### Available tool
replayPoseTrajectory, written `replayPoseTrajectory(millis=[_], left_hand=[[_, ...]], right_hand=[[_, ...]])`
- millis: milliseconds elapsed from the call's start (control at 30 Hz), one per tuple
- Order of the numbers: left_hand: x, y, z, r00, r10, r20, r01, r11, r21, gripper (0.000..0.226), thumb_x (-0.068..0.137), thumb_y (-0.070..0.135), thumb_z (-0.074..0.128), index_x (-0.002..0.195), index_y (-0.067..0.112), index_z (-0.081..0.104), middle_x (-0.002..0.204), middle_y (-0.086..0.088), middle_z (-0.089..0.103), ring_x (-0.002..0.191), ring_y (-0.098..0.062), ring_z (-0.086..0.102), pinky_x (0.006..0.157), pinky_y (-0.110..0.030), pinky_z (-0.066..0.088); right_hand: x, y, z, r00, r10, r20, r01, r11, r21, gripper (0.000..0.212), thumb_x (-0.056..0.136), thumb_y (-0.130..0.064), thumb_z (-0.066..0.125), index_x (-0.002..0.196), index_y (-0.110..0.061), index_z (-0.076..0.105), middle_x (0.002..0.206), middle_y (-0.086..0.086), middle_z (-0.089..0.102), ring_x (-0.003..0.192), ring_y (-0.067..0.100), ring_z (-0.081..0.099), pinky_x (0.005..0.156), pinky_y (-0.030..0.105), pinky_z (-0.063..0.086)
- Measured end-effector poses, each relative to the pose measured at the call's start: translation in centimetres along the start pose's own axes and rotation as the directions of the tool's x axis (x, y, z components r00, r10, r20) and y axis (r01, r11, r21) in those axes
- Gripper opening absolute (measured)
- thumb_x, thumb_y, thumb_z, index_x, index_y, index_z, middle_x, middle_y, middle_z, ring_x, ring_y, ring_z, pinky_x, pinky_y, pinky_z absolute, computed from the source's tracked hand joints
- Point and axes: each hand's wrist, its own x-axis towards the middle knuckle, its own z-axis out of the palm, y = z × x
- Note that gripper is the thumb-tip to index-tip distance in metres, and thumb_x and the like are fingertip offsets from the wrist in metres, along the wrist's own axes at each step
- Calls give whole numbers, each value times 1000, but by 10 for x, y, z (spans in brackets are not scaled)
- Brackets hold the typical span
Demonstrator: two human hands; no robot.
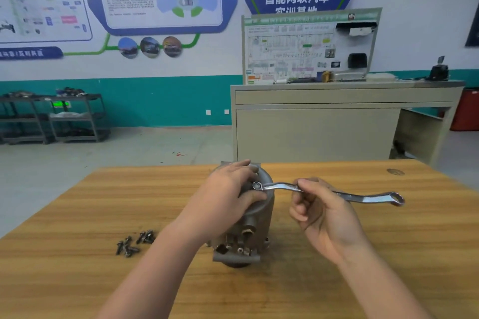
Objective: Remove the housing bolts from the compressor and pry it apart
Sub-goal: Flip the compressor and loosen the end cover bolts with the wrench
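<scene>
The wooden table (337, 254) filled the lower half of the view, and the compressor (255, 217) lay at its middle, a grey metal body with its long axis running from six to twelve o'clock and its ported end nearest the person.

At nine o'clock from the compressor's upper end, the left hand (229, 189) lay over the housing, fingers curved around it, thumb on the near side, steadying it against the table.

At three o'clock from it, the right hand (318, 211) pinched the shank of a double-ended ring wrench (326, 191) between thumb and fingertips, the other fingers curled beneath. The wrench lay roughly level, from nine to three o'clock; its small ring (257, 185) sat on the upper side of the housing, apparently seated on a bolt head, though the head itself was hidden inside the ring. The large ring hung free, out at three o'clock.

At eight o'clock from the compressor, well apart from it, a loose heap of dark bolts (134, 242) lay on the tabletop.

Judged from that heap, several bolts were already out and at least one was being loosened. The housing halves looked closed together, so the prying seemed not yet begun. How many bolts remained could not be told.
</scene>
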Motion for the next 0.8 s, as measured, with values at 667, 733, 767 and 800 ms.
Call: replayPoseTrajectory(millis=[667, 733, 767, 800], left_hand=[[-63, -205, -16, 596, -748, -293, 789, 613, 38, 30, 97, 30, 56, 115, 8, 66, 99, -12, 69, 83, -27, 63, 72, -36, 52], [-69, -218, -2, 567, -790, -234, 820, 568, 72, 28, 97, 31, 57, 114, 12, 67, 93, -9, 69, 72, -23, 63, 63, -33, 53], [-70, -222, 3, 561, -799, -217, 827, 549, 120, 27, 97, 33, 56, 114, 15, 68, 94, -9, 69, 74, -24, 64, 63, -33, 54], [-71, -225, 6, 559, -804, -203, 829, 531, 178, 27, 97, 34, 56, 114, 18, 68, 98, -9, 70, 80, -26, 65, 67, -34, 56]], right_hand=[[-2, 71, 35, 705, -513, 490, 646, 178, -743, 33, 98, -54, 32, 99, -35, 59, 116, -32, 61, 125, -15, 39, 109, 16, 23], [4, 80, 31, 624, -580, 524, 689, 93, -719, 29, 102, -44, 33, 94, -32, 58, 114, -23, 64, 119, -11, 47, 113, 32, 25], [5, 82, 30, 607, -613, 506, 702, 116, -702, 28, 102, -41, 35, 93, -30, 59, 112, -22, 66, 113, -6, 53, 110, 40, 29], [7, 84, 29, 602, -641, 475, 711, 161, -684, 26, 102, -36, 37, 92, -29, 59, 109, -22, 67, 109, -2, 57, 106, 46, 32]])
